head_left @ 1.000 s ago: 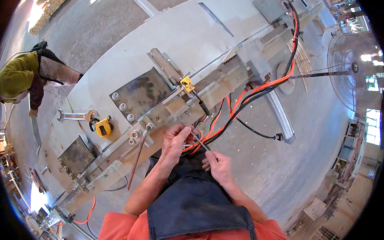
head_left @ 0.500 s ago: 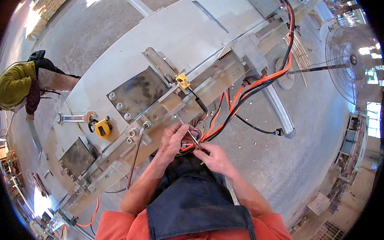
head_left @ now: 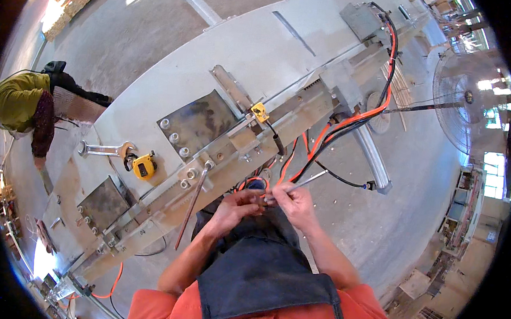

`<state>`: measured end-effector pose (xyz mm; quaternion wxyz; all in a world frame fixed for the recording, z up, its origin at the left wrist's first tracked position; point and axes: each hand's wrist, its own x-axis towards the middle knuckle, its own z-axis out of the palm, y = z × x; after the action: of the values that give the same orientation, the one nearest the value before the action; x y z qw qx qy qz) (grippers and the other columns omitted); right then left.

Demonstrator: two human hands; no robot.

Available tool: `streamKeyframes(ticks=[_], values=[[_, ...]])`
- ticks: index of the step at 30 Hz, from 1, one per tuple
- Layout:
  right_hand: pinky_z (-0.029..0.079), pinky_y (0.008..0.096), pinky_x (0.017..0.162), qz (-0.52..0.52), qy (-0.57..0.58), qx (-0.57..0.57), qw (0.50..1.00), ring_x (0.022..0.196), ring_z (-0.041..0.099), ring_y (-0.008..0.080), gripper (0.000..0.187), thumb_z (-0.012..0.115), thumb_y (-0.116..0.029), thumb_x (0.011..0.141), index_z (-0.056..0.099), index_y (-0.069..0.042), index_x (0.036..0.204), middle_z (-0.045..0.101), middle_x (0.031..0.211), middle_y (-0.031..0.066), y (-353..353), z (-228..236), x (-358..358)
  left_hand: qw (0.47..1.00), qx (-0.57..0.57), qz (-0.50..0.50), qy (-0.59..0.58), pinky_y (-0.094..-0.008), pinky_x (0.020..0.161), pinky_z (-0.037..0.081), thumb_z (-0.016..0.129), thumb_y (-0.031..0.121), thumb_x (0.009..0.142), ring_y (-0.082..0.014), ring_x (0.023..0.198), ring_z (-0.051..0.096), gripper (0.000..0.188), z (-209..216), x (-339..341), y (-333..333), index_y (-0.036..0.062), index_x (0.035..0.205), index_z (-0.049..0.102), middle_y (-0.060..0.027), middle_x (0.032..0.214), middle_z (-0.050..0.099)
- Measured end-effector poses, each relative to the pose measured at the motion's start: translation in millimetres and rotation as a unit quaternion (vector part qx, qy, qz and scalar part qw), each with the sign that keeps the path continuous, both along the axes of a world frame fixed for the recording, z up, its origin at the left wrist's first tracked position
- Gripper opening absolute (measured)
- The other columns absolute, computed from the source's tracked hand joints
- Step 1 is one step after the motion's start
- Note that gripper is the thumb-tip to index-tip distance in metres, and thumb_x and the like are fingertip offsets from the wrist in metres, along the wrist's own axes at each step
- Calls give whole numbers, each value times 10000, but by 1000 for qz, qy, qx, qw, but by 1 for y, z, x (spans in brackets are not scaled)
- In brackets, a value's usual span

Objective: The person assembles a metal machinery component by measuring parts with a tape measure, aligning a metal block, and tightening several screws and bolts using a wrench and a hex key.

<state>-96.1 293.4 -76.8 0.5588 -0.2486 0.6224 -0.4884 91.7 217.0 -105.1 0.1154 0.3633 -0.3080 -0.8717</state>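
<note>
My right hand (head_left: 296, 208) is closed round a slim metal rod-shaped tool (head_left: 311, 179), whose pale end points up and to the right. Its exact kind does not show. Close by, my left hand (head_left: 235, 212) has its fingers bent and thumb drawn in near the right fingertips; anything small between them is hidden. Both hands are just off the near edge of a metal machine rail (head_left: 232, 165). A yellow sensor-like block (head_left: 260, 112) with a black cable sits on the rail ahead. Orange and black hoses (head_left: 319, 146) run behind my hands.
A long hex key (head_left: 192, 205) stands in a bolt on the rail. On the pale machine table (head_left: 215, 43) lie a wrench (head_left: 105, 149) and a yellow tape measure (head_left: 144, 166). A metal cylinder (head_left: 374, 159) juts out at right, before a fan (head_left: 457, 103). Another person (head_left: 24, 104) bends at far left.
My right hand has swung the tool away from the rail, so it now points up-right. My left hand has come off the tool and moved slightly down. The view has shifted slightly.
</note>
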Motion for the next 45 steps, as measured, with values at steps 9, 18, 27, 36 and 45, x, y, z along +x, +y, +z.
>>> streamKeyframes(ticks=[9,18,27,36,45], values=[[561,278,751,-81,121,-68,987,834,668,122,226,648,-190,1009,701,28,986,706,936,68,-55,9,18,983,37,177,-24,-274,752,542,603,250,1027,-123,812,653,279,-9,-37,-28,7,1141,676,-56,951,719],[538,283,713,-11,265,-154,952,815,660,164,179,702,-154,963,702,25,960,695,942,105,-59,7,23,964,21,261,-49,-270,730,533,632,232,1012,-118,798,647,235,-14,-44,-18,18,1091,688,-41,918,705],[556,324,745,22,364,-191,912,852,686,237,154,725,-115,929,694,20,997,702,984,129,-60,12,25,962,6,271,-25,-273,746,536,643,206,1002,-103,826,642,218,-23,-45,-17,12,1087,693,-30,956,705],[557,388,823,150,456,-201,854,963,676,326,191,728,-76,882,675,7,1046,678,1086,139,-67,35,27,945,56,312,82,-242,736,504,629,172,1004,-104,837,630,160,-25,-47,-17,34,1049,696,-26,947,693],[537,411,859,220,549,-149,792,984,630,313,268,696,-28,807,666,-62,1071,615,1054,97,-71,65,44,919,9,330,216,-323,830,529,563,169,1012,-175,945,639,183,-97,-52,9,42,1131,619,-47,1020,658]])
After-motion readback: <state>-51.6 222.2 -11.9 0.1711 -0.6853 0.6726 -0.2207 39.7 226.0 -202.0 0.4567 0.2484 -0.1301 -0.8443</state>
